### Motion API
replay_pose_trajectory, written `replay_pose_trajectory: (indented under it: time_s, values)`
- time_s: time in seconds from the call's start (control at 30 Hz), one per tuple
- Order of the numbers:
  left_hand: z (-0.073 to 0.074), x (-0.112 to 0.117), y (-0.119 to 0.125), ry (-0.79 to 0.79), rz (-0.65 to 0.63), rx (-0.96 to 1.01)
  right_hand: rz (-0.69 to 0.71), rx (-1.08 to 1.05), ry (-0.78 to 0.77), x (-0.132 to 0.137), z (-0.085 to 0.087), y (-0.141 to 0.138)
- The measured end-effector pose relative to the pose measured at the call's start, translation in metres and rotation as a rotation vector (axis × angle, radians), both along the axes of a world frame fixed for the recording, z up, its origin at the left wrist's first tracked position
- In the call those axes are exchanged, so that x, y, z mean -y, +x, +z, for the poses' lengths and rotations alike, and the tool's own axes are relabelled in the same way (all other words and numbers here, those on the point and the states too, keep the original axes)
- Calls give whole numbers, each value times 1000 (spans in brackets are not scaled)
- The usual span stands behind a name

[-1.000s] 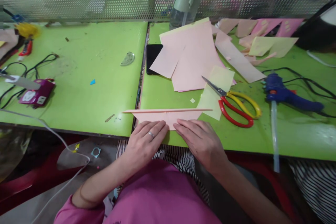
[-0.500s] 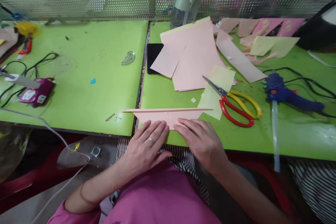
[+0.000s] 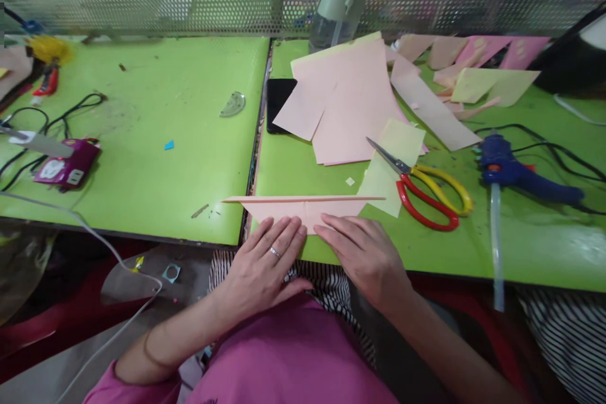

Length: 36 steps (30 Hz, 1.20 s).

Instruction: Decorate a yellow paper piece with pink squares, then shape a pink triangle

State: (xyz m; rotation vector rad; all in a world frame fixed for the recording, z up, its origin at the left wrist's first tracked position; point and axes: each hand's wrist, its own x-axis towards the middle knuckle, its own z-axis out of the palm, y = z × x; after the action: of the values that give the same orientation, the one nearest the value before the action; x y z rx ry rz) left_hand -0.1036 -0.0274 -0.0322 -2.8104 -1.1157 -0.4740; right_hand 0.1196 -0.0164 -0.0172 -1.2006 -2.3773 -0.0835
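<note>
A folded pink paper piece (image 3: 303,207), long and pointed at both ends, lies flat at the near edge of the green table (image 3: 303,170). My left hand (image 3: 265,262), with a ring on one finger, lies flat with its fingers stretched out and the fingertips on the paper's near edge. Beside it my right hand (image 3: 362,252) also lies flat and open, its fingertips pressing the paper's lower middle. Neither hand grips anything.
Red and yellow scissors (image 3: 423,186) lie on yellow paper to the right. A blue glue gun (image 3: 516,170) with its cable is further right. Loose pink sheets (image 3: 345,101), a black phone (image 3: 277,104) and a bottle (image 3: 338,6) stand behind. A mesh screen closes the back.
My left hand has slid a little back toward the table edge, its thumb now off the table. The right hand and the paper have hardly moved.
</note>
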Motion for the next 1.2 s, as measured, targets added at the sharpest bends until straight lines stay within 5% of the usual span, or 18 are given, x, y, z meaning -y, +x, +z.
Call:
replay_pose_trajectory:
  time_s: [0.8,1.2]
  values:
    - [8,2,-2,-36,-12,-114,51,-2,30,-2,-1,0]
    - [15,17,18,-9,197,-101,-1,6,30,1,0,-5]
